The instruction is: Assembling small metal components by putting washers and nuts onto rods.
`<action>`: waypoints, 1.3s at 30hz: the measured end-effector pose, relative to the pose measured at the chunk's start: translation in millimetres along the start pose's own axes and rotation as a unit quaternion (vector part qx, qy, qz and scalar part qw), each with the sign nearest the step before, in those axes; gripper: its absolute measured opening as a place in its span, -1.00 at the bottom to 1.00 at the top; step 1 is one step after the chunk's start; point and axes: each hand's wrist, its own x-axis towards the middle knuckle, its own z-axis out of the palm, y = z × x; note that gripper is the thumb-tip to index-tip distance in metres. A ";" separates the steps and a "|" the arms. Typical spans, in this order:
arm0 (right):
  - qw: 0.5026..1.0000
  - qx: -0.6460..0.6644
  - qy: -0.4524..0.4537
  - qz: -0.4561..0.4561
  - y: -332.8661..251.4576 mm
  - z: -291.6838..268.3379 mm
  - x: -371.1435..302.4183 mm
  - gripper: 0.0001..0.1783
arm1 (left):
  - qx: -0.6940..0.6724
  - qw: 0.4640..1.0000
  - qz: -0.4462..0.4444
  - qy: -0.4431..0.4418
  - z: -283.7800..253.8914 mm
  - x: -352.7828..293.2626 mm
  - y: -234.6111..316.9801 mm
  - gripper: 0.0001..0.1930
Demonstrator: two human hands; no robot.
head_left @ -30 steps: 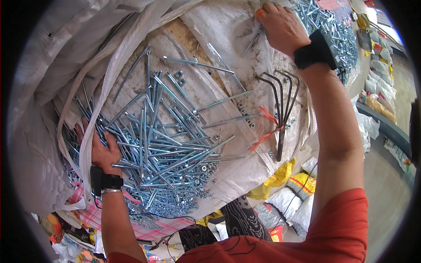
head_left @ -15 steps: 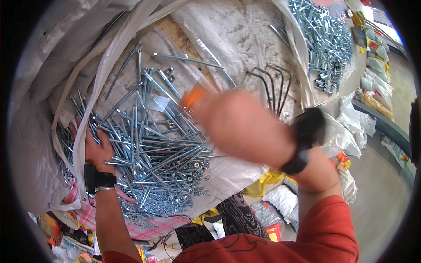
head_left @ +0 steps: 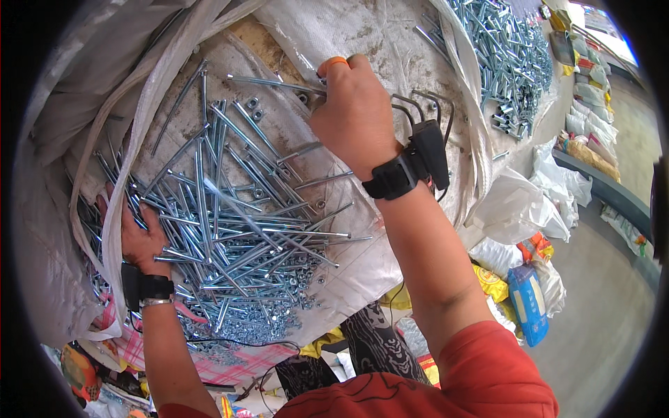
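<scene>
A heap of long, shiny metal bolts lies on a white woven sack sheet. At its left side, my left hand rests among the bolts with its fingers apart, partly behind a white strap. Beyond the heap, my right hand is curled over the sheet. An orange piece shows at its fingertips; whether it is worn or held I cannot tell. A single long bolt runs up to this hand. The curled fingers' undersides are hidden.
Bent dark rods lie right of my right hand. A second heap of short metal parts is at the far right. Small nuts spread at the near edge. Filled bags, one blue, lie on the floor.
My right hand has moved farther away from me, from the right side of the heap to the sheet beyond it. My left hand stays in the bolts. The whole view has shifted slightly.
</scene>
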 end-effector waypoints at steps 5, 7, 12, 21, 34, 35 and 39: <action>0.998 -0.029 -0.056 -0.032 -0.3 -2.6 1.2 -0.80 | 0.018 0.999 0.026 -0.003 3.3 -2.6 -5.6 -0.50; 0.996 -0.046 -0.068 -0.037 1.5 -4.0 3.4 -0.80 | 0.019 1.000 0.020 0.004 3.1 -1.4 -5.2 -0.50; 0.995 -0.046 -0.079 -0.049 5.1 -11.1 0.4 -0.87 | 0.011 0.999 0.029 0.022 5.2 1.6 -2.4 -0.50; 0.969 0.131 -0.074 -0.194 -2.6 -60.4 -58.2 -0.67 | 0.000 0.999 0.032 0.021 -0.8 -2.5 -6.4 -0.49; 0.966 -0.250 -0.036 0.056 141.0 -49.8 71.7 -0.52 | 0.010 0.999 0.036 0.031 0.5 3.2 -2.4 -0.46; 0.966 -0.248 -0.036 0.056 137.4 -52.6 73.2 -0.52 | 0.011 0.999 0.039 0.034 -0.2 2.8 -4.0 -0.46; 0.963 -0.261 -0.060 0.028 125.8 -48.8 73.9 -0.68 | 0.032 0.999 0.019 -0.001 0.2 -11.7 -20.6 -0.51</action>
